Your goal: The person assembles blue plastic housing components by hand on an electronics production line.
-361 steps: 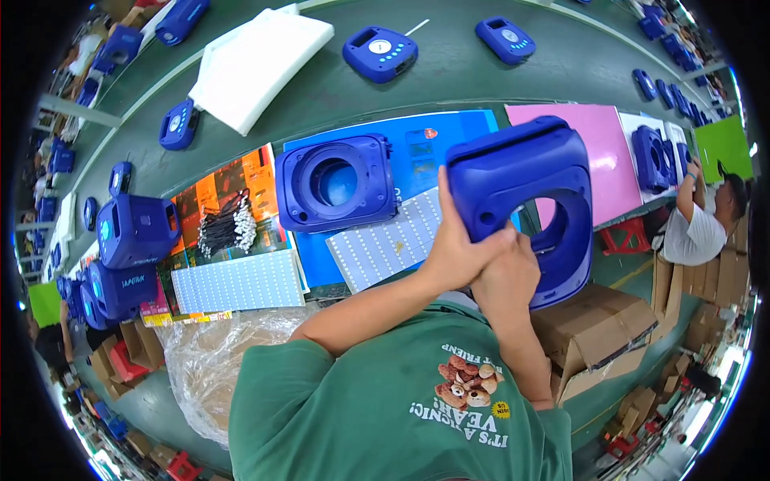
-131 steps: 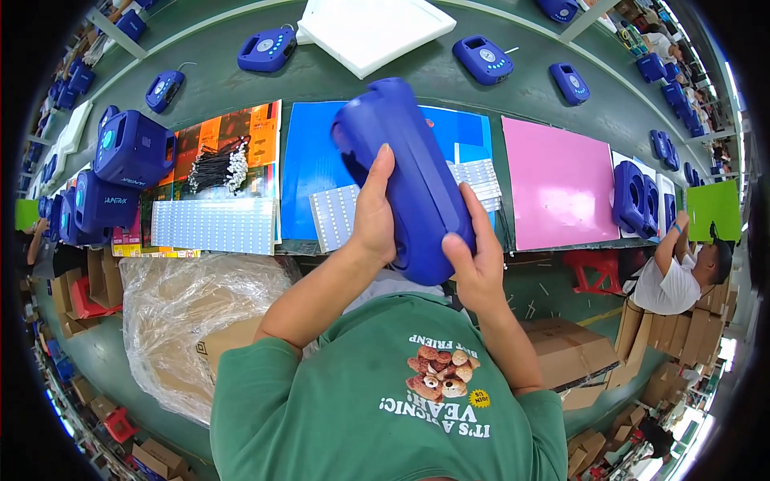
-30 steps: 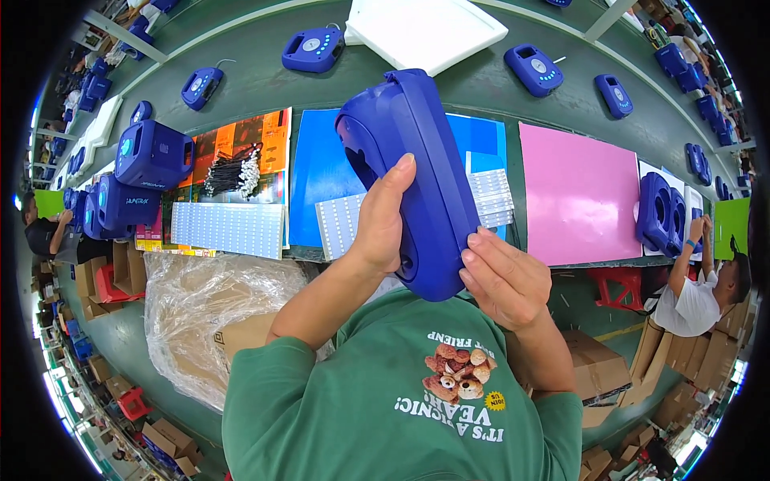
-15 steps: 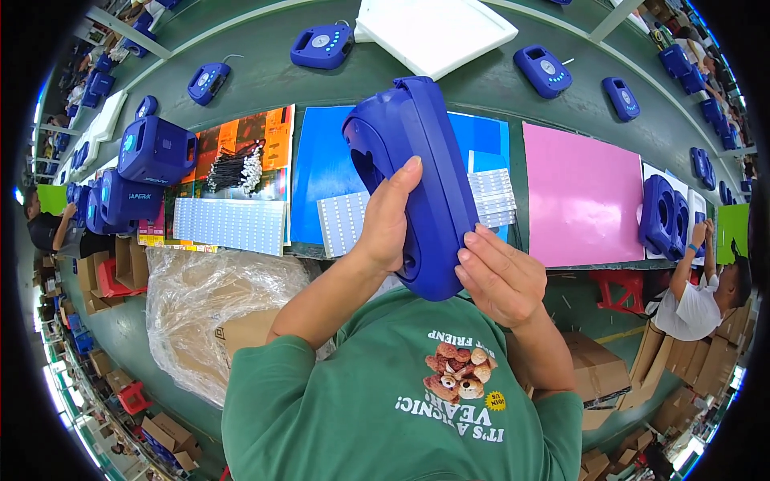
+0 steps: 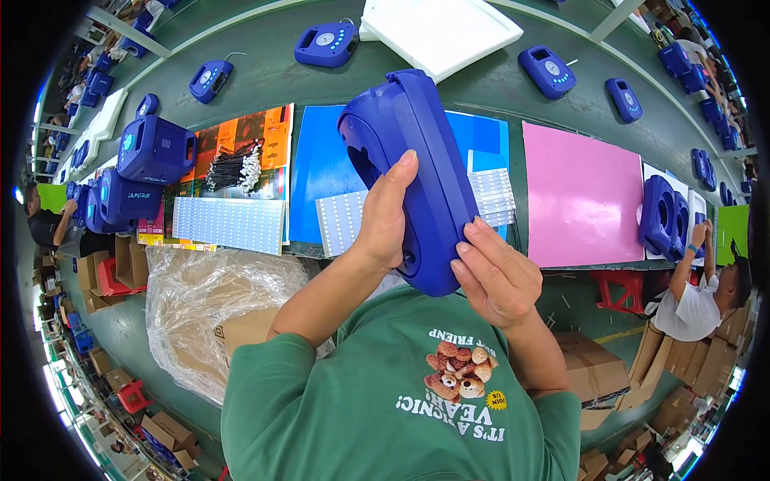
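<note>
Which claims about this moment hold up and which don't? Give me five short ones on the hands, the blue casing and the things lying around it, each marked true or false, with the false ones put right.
1. The left hand and the right hand both touch the blue casing. True.
2. The pink sheet lies to the right of the blue sheet. True.
3. The blue casing lies flat on the pink sheet. False: it is held in the left hand, apart from that sheet.
4. The bundle of wires lies to the left of the blue sheet. True.
5. The left hand is touching the bundle of wires. False: it is on the blue casing, apart from the bundle.
</note>
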Action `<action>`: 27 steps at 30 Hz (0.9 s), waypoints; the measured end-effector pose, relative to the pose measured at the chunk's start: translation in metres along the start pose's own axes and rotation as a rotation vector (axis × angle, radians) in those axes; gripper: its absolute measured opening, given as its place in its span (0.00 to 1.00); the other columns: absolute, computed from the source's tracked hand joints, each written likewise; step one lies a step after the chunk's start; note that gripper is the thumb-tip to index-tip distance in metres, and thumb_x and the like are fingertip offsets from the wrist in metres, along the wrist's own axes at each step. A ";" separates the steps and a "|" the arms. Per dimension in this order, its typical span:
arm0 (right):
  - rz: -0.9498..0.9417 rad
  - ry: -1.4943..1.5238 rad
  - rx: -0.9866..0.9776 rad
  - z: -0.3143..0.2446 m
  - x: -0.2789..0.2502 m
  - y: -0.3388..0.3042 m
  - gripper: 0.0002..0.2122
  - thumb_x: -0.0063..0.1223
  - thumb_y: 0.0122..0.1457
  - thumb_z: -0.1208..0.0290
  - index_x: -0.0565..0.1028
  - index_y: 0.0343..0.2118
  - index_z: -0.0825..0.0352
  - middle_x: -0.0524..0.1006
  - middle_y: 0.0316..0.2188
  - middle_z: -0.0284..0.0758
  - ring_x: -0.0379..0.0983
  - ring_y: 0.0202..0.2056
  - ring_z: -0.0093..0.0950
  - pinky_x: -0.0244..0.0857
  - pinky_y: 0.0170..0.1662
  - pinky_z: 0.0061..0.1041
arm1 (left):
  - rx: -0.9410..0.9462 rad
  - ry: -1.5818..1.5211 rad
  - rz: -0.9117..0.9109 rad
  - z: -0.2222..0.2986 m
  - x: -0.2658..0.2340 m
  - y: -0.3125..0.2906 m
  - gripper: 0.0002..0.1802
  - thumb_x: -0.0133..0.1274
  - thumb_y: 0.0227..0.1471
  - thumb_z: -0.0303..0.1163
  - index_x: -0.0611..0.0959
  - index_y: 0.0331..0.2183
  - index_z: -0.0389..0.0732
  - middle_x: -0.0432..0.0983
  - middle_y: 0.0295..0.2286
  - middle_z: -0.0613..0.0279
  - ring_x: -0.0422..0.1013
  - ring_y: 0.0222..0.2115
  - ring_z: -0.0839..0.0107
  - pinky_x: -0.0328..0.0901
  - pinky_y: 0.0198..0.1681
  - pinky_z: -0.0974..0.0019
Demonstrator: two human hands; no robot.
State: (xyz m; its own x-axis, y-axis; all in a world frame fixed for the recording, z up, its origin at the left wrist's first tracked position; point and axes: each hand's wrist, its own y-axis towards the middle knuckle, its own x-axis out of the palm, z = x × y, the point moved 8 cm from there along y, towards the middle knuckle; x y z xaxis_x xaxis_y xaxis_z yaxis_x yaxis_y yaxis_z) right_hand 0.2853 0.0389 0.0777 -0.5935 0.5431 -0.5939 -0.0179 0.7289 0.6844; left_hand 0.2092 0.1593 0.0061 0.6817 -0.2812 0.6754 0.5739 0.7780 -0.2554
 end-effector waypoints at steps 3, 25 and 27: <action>0.013 0.013 0.014 -0.001 -0.001 0.000 0.10 0.61 0.43 0.79 0.77 0.31 0.73 0.77 0.35 0.45 0.76 0.38 0.41 0.73 0.37 0.28 | -0.020 0.012 -0.037 -0.003 -0.002 0.001 0.24 0.39 0.57 0.46 0.71 0.46 0.36 0.73 0.40 0.56 0.72 0.39 0.68 0.66 0.45 0.64; 0.011 0.018 0.037 0.002 0.004 0.000 0.10 0.61 0.42 0.80 0.77 0.31 0.72 0.77 0.37 0.45 0.76 0.39 0.40 0.72 0.38 0.28 | -0.053 -0.019 0.007 -0.009 -0.008 0.003 0.25 0.39 0.57 0.47 0.70 0.47 0.38 0.72 0.40 0.56 0.71 0.39 0.67 0.67 0.45 0.63; 0.017 0.023 0.046 0.003 0.005 -0.002 0.10 0.61 0.42 0.80 0.77 0.31 0.72 0.77 0.37 0.45 0.76 0.40 0.40 0.72 0.39 0.28 | -0.047 -0.003 -0.001 -0.010 -0.010 0.005 0.25 0.39 0.57 0.47 0.69 0.47 0.39 0.72 0.40 0.56 0.71 0.39 0.67 0.67 0.44 0.63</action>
State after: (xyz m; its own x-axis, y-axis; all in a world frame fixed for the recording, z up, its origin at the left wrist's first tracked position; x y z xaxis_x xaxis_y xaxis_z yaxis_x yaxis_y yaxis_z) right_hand 0.2846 0.0411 0.0725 -0.6118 0.5465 -0.5719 0.0290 0.7380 0.6742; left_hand 0.2096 0.1609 -0.0087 0.6797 -0.2804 0.6778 0.5954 0.7505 -0.2867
